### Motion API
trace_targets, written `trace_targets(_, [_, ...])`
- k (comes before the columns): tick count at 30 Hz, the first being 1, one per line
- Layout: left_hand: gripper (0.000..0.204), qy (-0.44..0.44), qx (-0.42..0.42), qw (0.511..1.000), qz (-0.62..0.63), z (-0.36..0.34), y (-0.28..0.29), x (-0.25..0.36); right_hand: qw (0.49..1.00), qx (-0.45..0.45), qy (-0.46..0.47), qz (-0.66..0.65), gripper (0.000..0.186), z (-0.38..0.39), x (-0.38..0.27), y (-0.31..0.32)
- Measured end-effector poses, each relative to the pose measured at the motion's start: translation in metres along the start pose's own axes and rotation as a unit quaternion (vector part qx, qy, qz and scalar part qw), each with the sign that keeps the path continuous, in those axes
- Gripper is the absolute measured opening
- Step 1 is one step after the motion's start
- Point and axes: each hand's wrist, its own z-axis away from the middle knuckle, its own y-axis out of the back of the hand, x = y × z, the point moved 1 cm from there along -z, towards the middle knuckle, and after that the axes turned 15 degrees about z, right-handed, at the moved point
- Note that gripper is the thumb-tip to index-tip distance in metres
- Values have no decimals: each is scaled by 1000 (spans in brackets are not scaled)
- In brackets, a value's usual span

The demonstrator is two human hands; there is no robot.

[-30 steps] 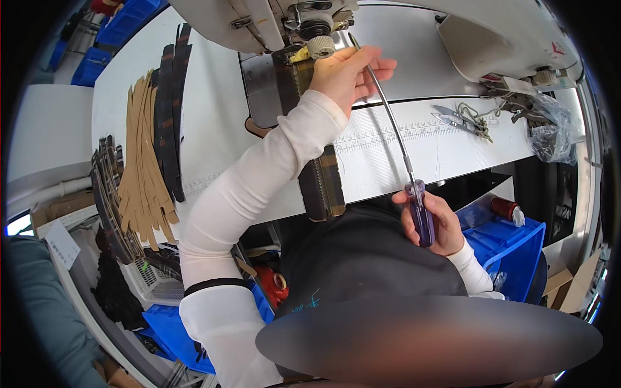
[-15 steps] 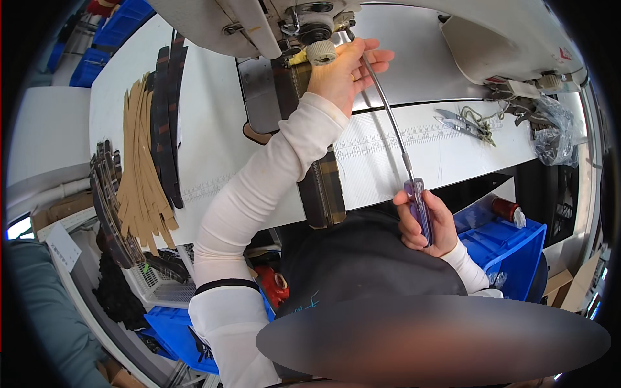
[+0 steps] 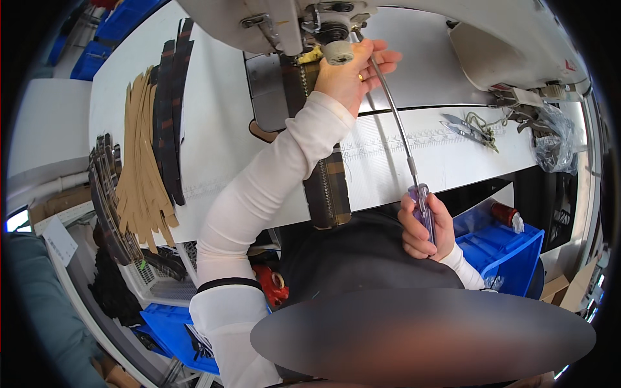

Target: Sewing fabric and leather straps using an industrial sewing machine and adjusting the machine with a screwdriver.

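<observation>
My right hand is wrapped round the purple handle of a long screwdriver. Its metal shaft slants up and left to the underside of the sewing machine head, where the tip is hard to make out. Up there my left hand lies beside a round whitish knob, fingers stretched out. The screwdriver shaft crosses in front of those fingers and seems to touch them. A dark brown patterned strip runs from under the machine, beneath my left forearm, to the table's front edge.
Tan strips and dark strips lie on the table at left. Scissors with cord and a clear plastic bag are at right. Blue bins and a white basket stand below the table.
The whole view has shifted slightly. My right hand still grips the screwdriver, now slightly lower in the picture, and my left hand keeps its place at the machine head.
</observation>
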Motion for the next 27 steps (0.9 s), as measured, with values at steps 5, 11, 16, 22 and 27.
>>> trace_targets(5, [49, -57, 56, 994, 69, 2, -3, -8, 1000, 6, 18, 16, 45, -3, 2, -4])
trace_targets(11, [55, -72, 62, 983, 157, -5, 1, -11, 993, 79, 23, 88, 45, -3, 6, -12])
trace_targets(16, [54, -77, 63, 980, 172, -6, 2, -14, 982, 131, 30, 134, 45, -5, 8, -20])
trace_targets(22, [51, -79, 36, 983, 163, -7, 4, -15, 977, 157, 32, 143, 44, -6, 9, -25])
trace_targets(27, [50, -77, 27, 983, 163, -7, 5, -15, 970, 186, 30, 152, 44, -6, 9, -26])
